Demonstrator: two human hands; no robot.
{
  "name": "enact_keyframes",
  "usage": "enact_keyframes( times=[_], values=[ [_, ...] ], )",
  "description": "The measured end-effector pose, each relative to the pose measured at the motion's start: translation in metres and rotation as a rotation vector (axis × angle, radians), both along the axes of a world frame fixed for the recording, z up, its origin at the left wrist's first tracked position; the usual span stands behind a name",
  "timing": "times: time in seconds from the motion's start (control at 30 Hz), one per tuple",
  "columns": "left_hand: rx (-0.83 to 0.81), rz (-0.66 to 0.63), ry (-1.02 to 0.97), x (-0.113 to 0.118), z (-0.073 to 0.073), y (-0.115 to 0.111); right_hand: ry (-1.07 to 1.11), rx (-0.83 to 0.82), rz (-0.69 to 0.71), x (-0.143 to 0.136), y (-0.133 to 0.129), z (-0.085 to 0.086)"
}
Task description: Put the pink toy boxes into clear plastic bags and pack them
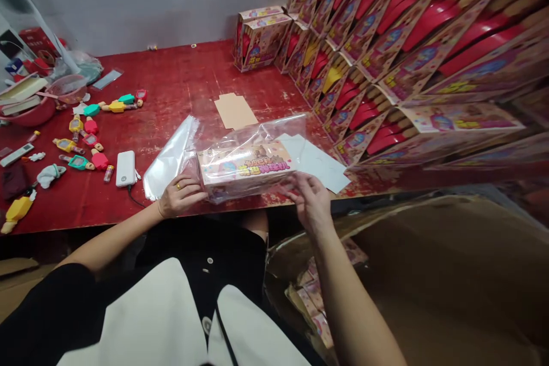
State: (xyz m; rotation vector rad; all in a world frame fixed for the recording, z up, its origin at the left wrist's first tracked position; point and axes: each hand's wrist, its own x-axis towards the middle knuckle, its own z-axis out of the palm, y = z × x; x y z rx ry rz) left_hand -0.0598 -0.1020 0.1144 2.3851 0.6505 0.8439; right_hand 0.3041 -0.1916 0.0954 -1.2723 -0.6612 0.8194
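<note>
A printed cardboard box (244, 164) with pink and purple lettering lies at the table's front edge inside a clear plastic bag (287, 124). My left hand (183, 194), with a ring on one finger, grips the box's left end through the film. At the right end, my right hand (312, 197) has its thumb and fingers closed on the edge of the bag. Left of the box rests a stack of flat clear bags (169, 157). White sheets (319, 163) lie partly under the bagged box, and a tan card (235, 110) is just behind it.
Stacked display boxes (377, 51) holding red items fill the right side, with two more boxes (262, 37) at the back. A white power bank (126, 168), several colourful small toys (76, 124) and a pink basket (30, 111) are left. A large open carton (429, 263) stands below right.
</note>
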Motion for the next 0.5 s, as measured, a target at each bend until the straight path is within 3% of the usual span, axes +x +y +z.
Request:
enact_keyframes(
  times=[0.1,0.23,0.3,0.37,0.43,0.5],
  values=[
    [0.013,-0.018,0.076,-0.001,-0.007,0.000,0.091,-0.022,-0.016,-0.008,0.004,-0.004],
    [0.063,-0.078,0.114,-0.007,-0.013,-0.001,0.107,-0.095,-0.005,-0.008,0.004,-0.026],
    [0.024,-0.005,0.036,-0.004,-0.011,-0.005,0.131,-0.113,0.026,-0.004,0.006,-0.031],
    [-0.139,0.235,-0.161,0.008,-0.005,-0.010,0.152,-0.112,0.069,0.000,0.012,-0.031],
    [-0.495,0.472,-0.420,0.026,0.003,-0.015,0.155,-0.100,0.114,0.004,0.022,-0.028],
    [-0.857,0.557,-0.601,0.045,0.011,-0.017,0.138,-0.087,0.163,0.006,0.032,-0.025]
  ],
)
